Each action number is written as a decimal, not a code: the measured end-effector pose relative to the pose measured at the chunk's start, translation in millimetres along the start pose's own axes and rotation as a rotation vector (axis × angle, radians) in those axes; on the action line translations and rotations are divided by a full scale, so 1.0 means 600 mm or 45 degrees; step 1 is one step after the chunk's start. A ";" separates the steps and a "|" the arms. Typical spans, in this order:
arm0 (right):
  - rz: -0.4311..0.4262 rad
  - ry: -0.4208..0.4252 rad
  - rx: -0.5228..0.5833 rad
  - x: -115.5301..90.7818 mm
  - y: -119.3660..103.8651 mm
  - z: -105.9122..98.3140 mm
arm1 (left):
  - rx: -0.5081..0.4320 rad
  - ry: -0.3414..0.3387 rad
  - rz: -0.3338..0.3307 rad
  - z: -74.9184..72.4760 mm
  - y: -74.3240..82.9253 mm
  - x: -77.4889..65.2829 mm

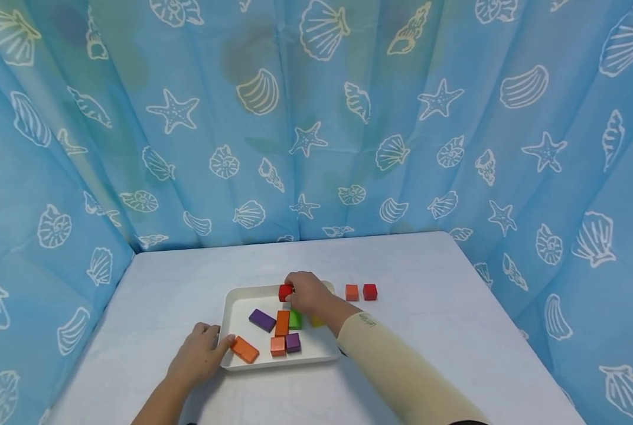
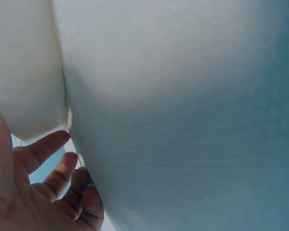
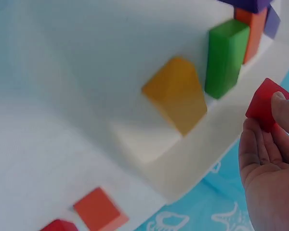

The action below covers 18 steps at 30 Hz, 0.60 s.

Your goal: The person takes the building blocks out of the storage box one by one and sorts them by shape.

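A white tray (image 1: 316, 354) stands on the table with colored blocks in it. My right hand (image 1: 308, 293) pinches a red cube (image 3: 266, 103) between thumb and fingers, over the tray's far side in the head view. Below that hand are a green block (image 3: 227, 57) and a yellow block (image 3: 178, 94), both partly covered by it in the head view. My left hand (image 1: 202, 351) holds the tray's left edge, its thumb over the rim beside an orange block (image 1: 244, 350). In the left wrist view, its fingers (image 2: 55, 144) curve beside the tray's outer wall.
An orange-red cube (image 1: 351, 292) and another red cube (image 1: 370, 291) sit on the white table right of the tray. Inside the tray lie a purple block (image 1: 262, 320), an upright-looking orange block (image 1: 282, 323), an orange-red cube (image 1: 277, 346) and a purple cube (image 1: 292, 342). Blue shell-print curtains (image 1: 306, 177) surround the table.
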State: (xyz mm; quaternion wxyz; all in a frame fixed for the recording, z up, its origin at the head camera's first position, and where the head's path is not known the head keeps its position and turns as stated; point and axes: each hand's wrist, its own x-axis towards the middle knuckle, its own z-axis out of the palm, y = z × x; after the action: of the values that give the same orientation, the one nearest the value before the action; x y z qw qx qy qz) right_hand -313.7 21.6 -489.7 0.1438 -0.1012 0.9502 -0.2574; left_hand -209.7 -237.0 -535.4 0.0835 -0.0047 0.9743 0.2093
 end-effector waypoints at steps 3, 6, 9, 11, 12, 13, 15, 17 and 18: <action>0.007 0.021 0.006 -0.008 0.009 -0.021 | -0.003 0.003 0.003 0.001 0.001 -0.001; 0.012 0.050 0.011 -0.013 0.023 -0.041 | -0.004 0.004 0.004 -0.001 0.002 -0.002; 0.034 0.085 0.022 -0.018 0.045 -0.058 | -0.005 -0.004 -0.001 0.000 0.004 -0.002; 0.056 0.104 0.026 -0.022 0.062 -0.069 | -0.005 -0.011 -0.003 0.000 0.004 -0.002; 0.070 0.114 0.028 -0.025 0.072 -0.075 | -0.004 -0.014 -0.005 0.000 0.004 -0.002; 0.087 0.122 0.029 -0.027 0.082 -0.080 | -0.002 -0.018 -0.007 0.000 0.004 -0.003; 0.133 0.135 0.055 -0.032 0.104 -0.092 | 0.003 -0.023 -0.005 -0.001 0.003 -0.003; 0.178 0.151 0.080 -0.039 0.127 -0.104 | 0.005 -0.025 -0.002 -0.002 0.003 -0.003; 0.195 0.158 0.088 -0.042 0.140 -0.110 | 0.005 -0.025 -0.002 -0.003 0.003 -0.002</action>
State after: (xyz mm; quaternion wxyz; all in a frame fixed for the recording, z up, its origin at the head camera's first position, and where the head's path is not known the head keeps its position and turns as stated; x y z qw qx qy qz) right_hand -321.5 129.5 -473.3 0.1074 -0.0070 0.9528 -0.2840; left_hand -208.8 -235.9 -532.8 0.0931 -0.0031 0.9738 0.2073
